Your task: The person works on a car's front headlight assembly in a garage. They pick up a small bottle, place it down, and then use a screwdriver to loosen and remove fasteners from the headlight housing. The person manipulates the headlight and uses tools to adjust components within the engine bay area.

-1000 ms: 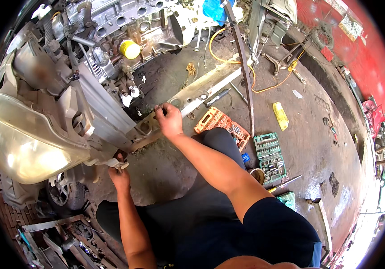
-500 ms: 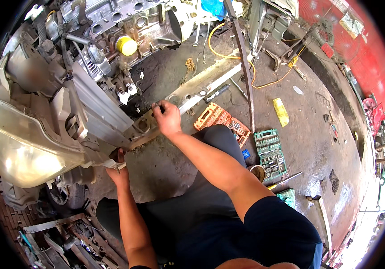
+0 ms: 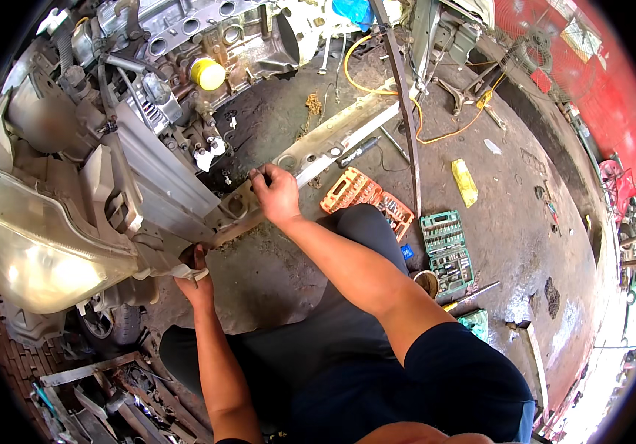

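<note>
My right hand (image 3: 277,197) rests over a long, pale metal crossmember (image 3: 366,122) with round holes along it. Its fingers are curled and pressed together at the beam's far edge; whatever they pinch is too small to make out. Lower and to the left, my left hand (image 3: 196,284) is closed at the beam's near end, below the tip of a light-coloured bracket (image 3: 164,262) beside the headlight. Its thumb points up, and the rest of the fingers are partly hidden there. The cloudy headlight (image 3: 55,244) hangs at the left, next to a silver radiator (image 3: 156,170).
An engine with a yellow oil filter (image 3: 208,74) stands beyond the radiator. On the floor to the right lie an orange socket case (image 3: 351,189), a green socket case (image 3: 444,231), a yellow packet (image 3: 464,183) and a screwdriver (image 3: 470,297). A dark upright bar (image 3: 404,103) crosses the beam's far end.
</note>
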`<state>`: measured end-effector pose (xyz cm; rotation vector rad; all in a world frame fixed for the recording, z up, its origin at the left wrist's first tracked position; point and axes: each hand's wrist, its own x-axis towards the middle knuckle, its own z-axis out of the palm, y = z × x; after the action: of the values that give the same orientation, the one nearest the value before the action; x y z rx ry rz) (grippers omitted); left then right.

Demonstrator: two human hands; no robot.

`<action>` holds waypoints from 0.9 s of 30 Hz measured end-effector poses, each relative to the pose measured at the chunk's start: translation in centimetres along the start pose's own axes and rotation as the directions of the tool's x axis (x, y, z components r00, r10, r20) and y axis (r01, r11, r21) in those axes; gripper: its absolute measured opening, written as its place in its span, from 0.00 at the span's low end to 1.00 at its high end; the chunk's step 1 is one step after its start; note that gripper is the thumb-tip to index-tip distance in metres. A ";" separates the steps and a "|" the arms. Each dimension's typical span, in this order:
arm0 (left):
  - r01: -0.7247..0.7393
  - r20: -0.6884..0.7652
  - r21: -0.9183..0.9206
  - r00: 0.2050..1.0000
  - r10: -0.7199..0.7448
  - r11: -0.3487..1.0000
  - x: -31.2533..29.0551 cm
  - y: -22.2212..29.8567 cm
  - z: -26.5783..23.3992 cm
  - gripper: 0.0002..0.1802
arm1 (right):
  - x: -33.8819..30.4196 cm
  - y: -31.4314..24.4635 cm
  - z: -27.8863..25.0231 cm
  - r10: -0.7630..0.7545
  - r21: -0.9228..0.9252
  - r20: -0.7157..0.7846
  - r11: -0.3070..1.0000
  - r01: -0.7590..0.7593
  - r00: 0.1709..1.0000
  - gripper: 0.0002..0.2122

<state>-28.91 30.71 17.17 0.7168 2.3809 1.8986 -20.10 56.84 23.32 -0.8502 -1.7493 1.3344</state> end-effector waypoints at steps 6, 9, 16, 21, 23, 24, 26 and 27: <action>-0.028 -0.027 0.075 0.999 0.030 0.997 0.0 -0.1 0.1 0.14 | 0.1 0.2 0.0 -0.007 0.003 0.009 1.000 0.007 1.000 0.16; -0.052 -0.026 0.111 0.998 0.055 0.992 0.1 0.4 0.2 0.15 | 0.1 0.0 -0.1 -0.013 0.008 0.014 1.000 0.012 1.000 0.16; -0.128 -0.011 0.149 0.991 0.131 0.980 -0.1 1.8 0.8 0.14 | 0.1 0.1 -0.4 -0.038 -0.024 0.009 0.999 0.038 0.999 0.15; -0.121 -0.040 0.172 0.991 0.130 0.978 -0.3 2.1 0.9 0.14 | 0.0 -0.2 -0.3 -0.057 -0.026 0.004 0.998 0.057 0.998 0.15; -0.112 -0.039 0.165 0.992 0.120 0.980 -0.4 2.3 0.9 0.14 | -0.1 -0.1 -0.2 -0.063 -0.026 -0.006 0.998 0.063 0.998 0.15; -0.115 -0.036 0.166 0.992 0.122 0.979 -0.4 2.2 0.8 0.14 | -0.1 -0.1 -0.1 -0.079 -0.035 -0.013 0.996 0.078 0.997 0.15; -0.116 -0.031 0.169 0.992 0.123 0.979 -0.4 2.5 0.8 0.15 | -0.1 -0.1 0.0 -0.092 -0.044 -0.020 0.995 0.091 0.996 0.15; -0.116 -0.034 0.169 0.992 0.124 0.979 -0.5 2.8 1.0 0.15 | -0.1 0.0 -0.1 -0.088 -0.049 -0.012 0.995 0.087 0.996 0.15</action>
<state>-27.20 31.86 19.37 0.8562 2.6052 1.7886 -20.01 56.80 23.28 -0.7988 -1.7931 1.2306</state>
